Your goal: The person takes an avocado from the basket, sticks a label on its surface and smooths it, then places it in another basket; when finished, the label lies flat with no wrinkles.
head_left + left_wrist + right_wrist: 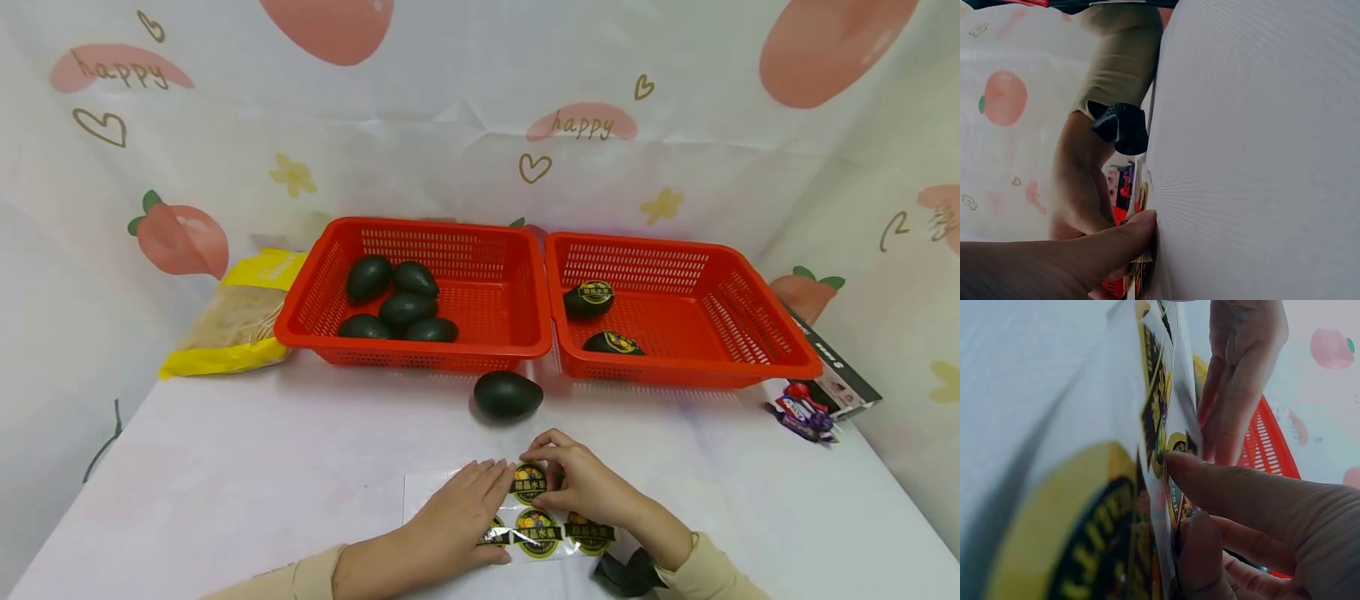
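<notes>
Across the white table (pixel 240 467), a person works with both hands in front of two red plastic baskets. The left hand (pixel 457 517) lies across a sheet of stickers (pixel 416 492), and the right hand (pixel 581 479) bends its fingers about the right side of a round fruit sticker (pixel 528 483) in the upper row; three more show below it. A bare avocado (pixel 508 395) sits just beyond. The left basket (pixel 412 350) holds five avocados (pixel 407 310), the right basket (pixel 690 367) two stickered ones (pixel 573 307). A yellow-edged bag (pixel 225 358) leans near one end; wrapped candies (pixel 802 414) lie by a box (pixel 843 371) at the other.
</notes>
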`<state>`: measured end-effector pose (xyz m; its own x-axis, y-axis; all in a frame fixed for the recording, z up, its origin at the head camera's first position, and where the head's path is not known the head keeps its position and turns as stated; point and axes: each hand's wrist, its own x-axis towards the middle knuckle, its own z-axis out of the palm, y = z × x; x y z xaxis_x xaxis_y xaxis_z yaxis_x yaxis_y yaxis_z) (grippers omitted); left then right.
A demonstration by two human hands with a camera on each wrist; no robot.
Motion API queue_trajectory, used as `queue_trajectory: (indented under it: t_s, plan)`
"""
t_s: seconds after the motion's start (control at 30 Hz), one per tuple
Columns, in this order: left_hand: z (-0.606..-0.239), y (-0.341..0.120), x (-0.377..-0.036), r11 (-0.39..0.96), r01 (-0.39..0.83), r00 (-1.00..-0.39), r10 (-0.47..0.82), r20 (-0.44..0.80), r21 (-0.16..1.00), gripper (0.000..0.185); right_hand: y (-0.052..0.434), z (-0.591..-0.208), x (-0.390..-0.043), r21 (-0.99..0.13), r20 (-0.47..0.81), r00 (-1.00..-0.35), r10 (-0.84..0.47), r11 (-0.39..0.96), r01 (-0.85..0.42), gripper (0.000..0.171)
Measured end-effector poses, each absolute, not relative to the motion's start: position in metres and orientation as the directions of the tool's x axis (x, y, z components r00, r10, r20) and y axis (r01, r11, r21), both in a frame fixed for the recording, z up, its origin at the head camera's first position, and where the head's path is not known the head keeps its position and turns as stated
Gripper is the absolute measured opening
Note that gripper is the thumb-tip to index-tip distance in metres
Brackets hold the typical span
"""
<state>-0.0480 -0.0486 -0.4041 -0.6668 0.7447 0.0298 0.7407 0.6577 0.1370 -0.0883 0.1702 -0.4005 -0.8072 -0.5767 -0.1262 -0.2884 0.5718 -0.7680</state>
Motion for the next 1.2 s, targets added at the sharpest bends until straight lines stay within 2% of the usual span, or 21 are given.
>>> queue_trajectory:
  t_s: [0.13,0.33,0.43,0.57,0.7,0.8,0.97,1.2]
  plan:
    - [-0.405,-0.048,-0.049,0.655,0.730,-0.674,0.737,0.051,0.197,0.089,0.171,-0.402,-0.089,-0.768,-0.083,-0.807,-0.584,0.554,-0.321,0.038]
    - [-0.406,-0.051,-0.045,0.680,0.721,-0.686,0.727,0.001,0.135,0.091,0.170,-0.407,-0.091,-0.783,0.071,-0.824,-0.562,0.480,-0.395,0.018]
    - [-0.410,-0.057,-0.042,0.680,0.723,-0.682,0.731,-0.033,0.118,0.090,0.169,-0.407,-0.091,-0.829,0.075,-0.833,-0.548,0.430,-0.357,0.007]
    - [-0.415,-0.065,-0.041,0.640,0.760,-0.640,0.767,-0.045,0.110,0.084,0.174,-0.401,-0.095,-0.880,0.032,-0.850,-0.526,0.389,-0.274,0.012]
    - [-0.403,-0.070,-0.053,0.619,0.763,-0.625,0.780,-0.032,0.185,0.084,0.184,-0.384,-0.105,-0.922,0.015,-0.886,-0.463,0.337,-0.191,0.015]
    - [-0.384,-0.068,-0.074,0.622,0.731,-0.659,0.750,0.055,0.280,0.078,0.188,-0.369,-0.115,-0.946,0.022,-0.900,-0.435,0.281,-0.159,0.018]
    - [-0.367,-0.061,-0.118,0.615,0.665,-0.733,0.645,0.214,0.423,0.060,0.182,-0.350,-0.131,-0.954,0.071,-0.889,-0.453,0.229,-0.193,0.020]
    - [-0.384,-0.044,-0.146,0.619,0.587,-0.794,0.566,0.221,0.522,0.053,0.165,-0.340,-0.145,-0.960,0.049,-0.881,-0.471,0.220,-0.171,0.020]
